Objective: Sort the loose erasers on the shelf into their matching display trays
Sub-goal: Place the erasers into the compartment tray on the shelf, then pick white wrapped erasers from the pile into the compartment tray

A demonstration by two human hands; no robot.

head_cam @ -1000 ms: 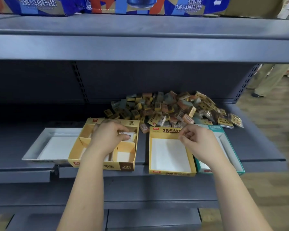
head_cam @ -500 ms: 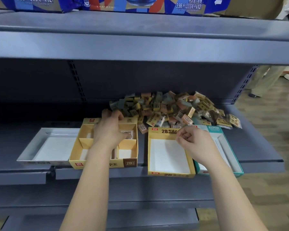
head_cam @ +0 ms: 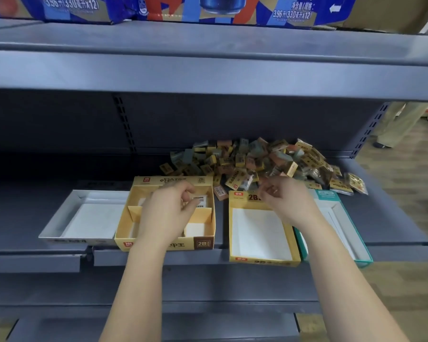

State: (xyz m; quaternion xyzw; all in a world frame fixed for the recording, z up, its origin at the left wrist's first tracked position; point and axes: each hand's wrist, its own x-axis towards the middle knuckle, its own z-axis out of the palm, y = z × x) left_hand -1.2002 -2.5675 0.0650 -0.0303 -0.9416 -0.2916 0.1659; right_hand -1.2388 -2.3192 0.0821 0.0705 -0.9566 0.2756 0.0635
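Note:
A pile of loose erasers [head_cam: 257, 161] lies at the back of the grey shelf. In front stand a white tray [head_cam: 59, 225], a divided yellow tray [head_cam: 166, 245], a yellow 2B tray [head_cam: 262, 262] and a teal tray [head_cam: 331, 195]. My left hand [head_cam: 168, 208] hovers over the divided tray, fingers curled and pinching at a white eraser [head_cam: 200, 202] in its back right compartment. My right hand [head_cam: 284, 203] is over the back edge of the 2B tray, fingertips pinched on a small brownish eraser that is mostly hidden.
One brown eraser [head_cam: 220, 192] lies between the two yellow trays. An upper shelf with blue drink cartons [head_cam: 208, 8] overhangs closely. A person's legs [head_cam: 395, 127] stand in the aisle at right. A lower shelf edge runs below the trays.
My left hand reached back to the pile's edge, then came back over the divided tray. My right hand shifted slightly toward the pile, still pinched.

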